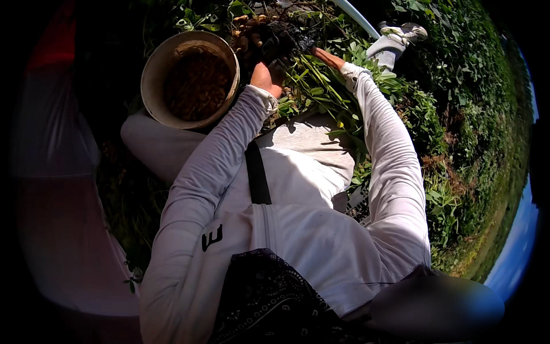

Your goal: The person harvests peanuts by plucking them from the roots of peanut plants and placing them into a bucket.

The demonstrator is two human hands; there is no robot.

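Observation:
My left hand (267,79) reaches up beside a bucket, its lit thumb side bare and its fingers lost in dark shade among roots. My right hand (306,44), in what looks like a dark glove, is closed around the stems of an uprooted peanut plant (320,81). The plant's leafy part hangs down towards my lap. Clusters of peanut pods (256,39) show at the root end, just above my left hand. The pale bucket (147,81) stands tilted at my left knee, with many brown pods (197,86) inside.
A light blue pole (356,18) slants in at the top. Near it are a grey trouser leg (384,51) and a pale shoe (410,32). Dense green plants (472,86) fill the right side. Large pale fabric (56,206) hangs at the left. A dark crate (357,202) shows under my right arm.

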